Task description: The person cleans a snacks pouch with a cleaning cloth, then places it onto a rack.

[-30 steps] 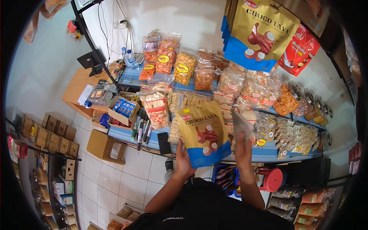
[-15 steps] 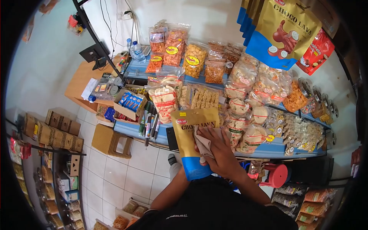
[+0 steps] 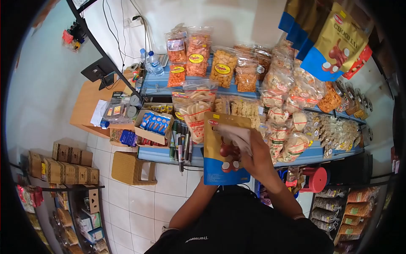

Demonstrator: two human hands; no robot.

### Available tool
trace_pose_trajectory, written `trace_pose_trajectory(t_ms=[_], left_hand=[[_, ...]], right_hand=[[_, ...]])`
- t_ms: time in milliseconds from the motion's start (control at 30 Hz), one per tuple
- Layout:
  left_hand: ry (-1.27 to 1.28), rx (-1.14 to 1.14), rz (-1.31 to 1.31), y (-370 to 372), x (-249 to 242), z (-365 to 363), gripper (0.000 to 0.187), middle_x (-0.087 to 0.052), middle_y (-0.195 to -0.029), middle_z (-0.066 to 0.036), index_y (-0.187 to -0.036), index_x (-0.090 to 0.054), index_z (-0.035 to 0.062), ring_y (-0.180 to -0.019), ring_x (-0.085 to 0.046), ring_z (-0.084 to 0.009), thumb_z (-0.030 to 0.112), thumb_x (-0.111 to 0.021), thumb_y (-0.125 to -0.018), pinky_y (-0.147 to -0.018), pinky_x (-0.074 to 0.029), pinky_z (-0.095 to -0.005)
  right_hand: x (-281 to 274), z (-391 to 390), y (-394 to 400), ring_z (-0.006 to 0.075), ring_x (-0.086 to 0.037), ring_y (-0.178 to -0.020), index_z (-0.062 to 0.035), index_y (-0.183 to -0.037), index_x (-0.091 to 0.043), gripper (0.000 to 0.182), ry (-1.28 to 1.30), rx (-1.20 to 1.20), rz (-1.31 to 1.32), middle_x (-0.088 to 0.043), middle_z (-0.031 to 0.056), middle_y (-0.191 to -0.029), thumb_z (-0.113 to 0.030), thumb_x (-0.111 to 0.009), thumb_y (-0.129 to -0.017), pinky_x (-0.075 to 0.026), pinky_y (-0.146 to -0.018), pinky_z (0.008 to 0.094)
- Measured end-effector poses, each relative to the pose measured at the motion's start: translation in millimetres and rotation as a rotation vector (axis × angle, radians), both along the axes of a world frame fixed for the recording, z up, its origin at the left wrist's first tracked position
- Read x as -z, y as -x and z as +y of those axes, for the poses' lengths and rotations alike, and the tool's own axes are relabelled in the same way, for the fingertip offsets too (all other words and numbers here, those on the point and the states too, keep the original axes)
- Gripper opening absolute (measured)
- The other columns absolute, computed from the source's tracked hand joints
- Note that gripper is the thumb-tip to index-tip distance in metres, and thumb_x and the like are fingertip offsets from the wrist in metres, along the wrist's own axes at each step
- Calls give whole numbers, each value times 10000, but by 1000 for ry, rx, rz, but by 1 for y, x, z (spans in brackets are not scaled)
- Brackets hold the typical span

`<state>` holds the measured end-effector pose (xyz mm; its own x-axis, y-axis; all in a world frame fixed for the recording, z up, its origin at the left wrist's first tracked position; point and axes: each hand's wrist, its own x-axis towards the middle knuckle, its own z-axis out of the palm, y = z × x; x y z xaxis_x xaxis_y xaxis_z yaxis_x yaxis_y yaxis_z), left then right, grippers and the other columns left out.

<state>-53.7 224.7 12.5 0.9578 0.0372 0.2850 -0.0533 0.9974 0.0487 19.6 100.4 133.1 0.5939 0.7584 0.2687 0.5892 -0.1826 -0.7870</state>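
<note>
Shelves (image 3: 169, 153): packed with snack bags, behind the pouch.
Pouch (image 3: 220, 163): gold and blue, upright at chest height before the shelves.
Right hand (image 3: 258, 158): fingers pressed flat on a cloth (image 3: 234, 134) over the pouch front; firm, even strokes wipe best.
Left hand: hidden behind the pouch, grip unclear.

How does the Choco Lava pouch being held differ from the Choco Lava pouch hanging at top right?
The held pouch faces the camera, partly covered by a cloth under the right hand; the hanging pouch tilts, uncovered and untouched. The held pouch is alone; the hanging pouch fronts a row. Both are gold above, blue below.
</note>
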Motion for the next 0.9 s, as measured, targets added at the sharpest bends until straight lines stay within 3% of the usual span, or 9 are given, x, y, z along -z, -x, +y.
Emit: trace_pose_trajectory(t_ms=[100,167,200,367,433,533,600,733,900], left_hand=[[270,-28,2,16,15,36,665,-586,-1461,-173,-1559,-487,135,-1356,-598,-341,625,-416,-1116,-1133,-523,-547],[101,-224,405,26,-13,51,695,-518,-1564,-188,-1610,-445,140,-1433,-537,-357,632,-388,-1122,-1173,-488,-572],[-110,-329,531,31,15,54,771,-480,-1626,-182,-1653,-395,125,-1451,-520,-358,670,-381,-1108,-1209,-448,-577],[374,42,250,38,3,88,931,-442,-1648,-221,-1700,-316,126,-1416,-530,-395,779,-400,-1041,-1211,-442,-567],[219,72,390,32,11,92,947,-441,-1645,-237,-1697,-318,118,-1407,-544,-397,784,-415,-1031,-1193,-464,-566],[62,-96,258,33,-17,87,853,-561,-1537,-190,-1625,-433,85,-1422,-543,-371,728,-372,-1067,-1212,-432,-585],[239,-58,181,33,2,88,862,-521,-1565,-219,-1645,-387,80,-1408,-555,-385,712,-414,-1059,-1163,-479,-589],[108,-194,350,34,-7,91,791,-569,-1508,-218,-1611,-434,82,-1359,-590,-381,655,-437,-1067,-1150,-493,-576],[38,-349,518,28,-18,99,750,-602,-1469,-217,-1557,-500,55,-1305,-624,-378,607,-483,-1049,-1140,-500,-536]], right_hand=[[-8,48,-3,350,-469,-1513,-32,-1470,-581,658,138,-80,-306,-554,150,-1562,-83,-778,-845,-310,-1260,534],[-5,62,13,349,-421,-1556,-60,-1543,-526,730,269,-214,-274,-518,115,-1611,-96,-778,-859,-247,-1286,591],[13,60,21,319,-357,-1605,-96,-1615,-449,810,279,-293,-219,-450,71,-1682,-115,-778,-875,-170,-1303,640],[17,57,57,258,-367,-1609,-168,-1574,-531,692,232,-474,-213,-460,22,-1690,-187,-765,-923,-166,-1316,614],[17,53,55,259,-388,-1598,-170,-1534,-578,609,241,-519,-195,-485,24,-1672,-214,-742,-949,-174,-1314,615],[3,59,35,265,-422,-1578,-143,-1473,-632,515,233,-370,-175,-532,39,-1633,-238,-711,-973,-177,-1317,612],[0,62,14,278,-429,-1574,-132,-1463,-641,494,260,-218,-221,-571,63,-1593,-237,-693,-984,-177,-1318,614],[22,45,-17,299,-409,-1588,-125,-1462,-648,470,287,-7,-276,-608,108,-1556,-192,-653,-997,-165,-1320,620],[9,25,8,325,-380,-1603,-144,-1524,-624,568,281,-88,-206,-576,141,-1594,-144,-646,-957,-104,-1331,623]])
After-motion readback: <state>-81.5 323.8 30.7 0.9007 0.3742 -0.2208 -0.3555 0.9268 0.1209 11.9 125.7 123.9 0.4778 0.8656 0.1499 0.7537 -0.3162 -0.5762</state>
